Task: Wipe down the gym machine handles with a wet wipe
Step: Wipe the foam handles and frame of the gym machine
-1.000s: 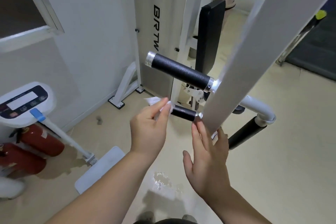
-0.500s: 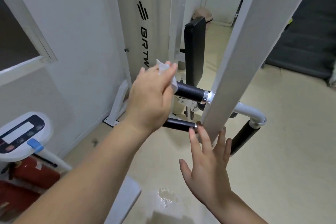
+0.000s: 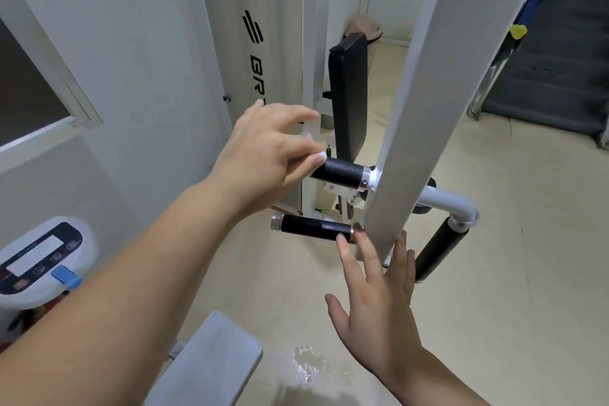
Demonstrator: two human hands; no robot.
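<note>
The left hand [image 3: 263,155] has risen, pinching the wet wipe [image 3: 321,155] round the free end of the upper handle [image 3: 339,173]; the right hand [image 3: 379,313] is spread flat below, a fingertip touching the lower handle [image 3: 309,227].

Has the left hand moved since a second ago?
Yes. The left hand, pinching the wet wipe, rose from the lower handle to the free end of the upper handle.

Three black handles [image 3: 339,171] [image 3: 313,227] [image 3: 440,250], two hands [image 3: 263,152] [image 3: 375,313], one wet wipe [image 3: 320,155], one back pad [image 3: 349,99]
</note>
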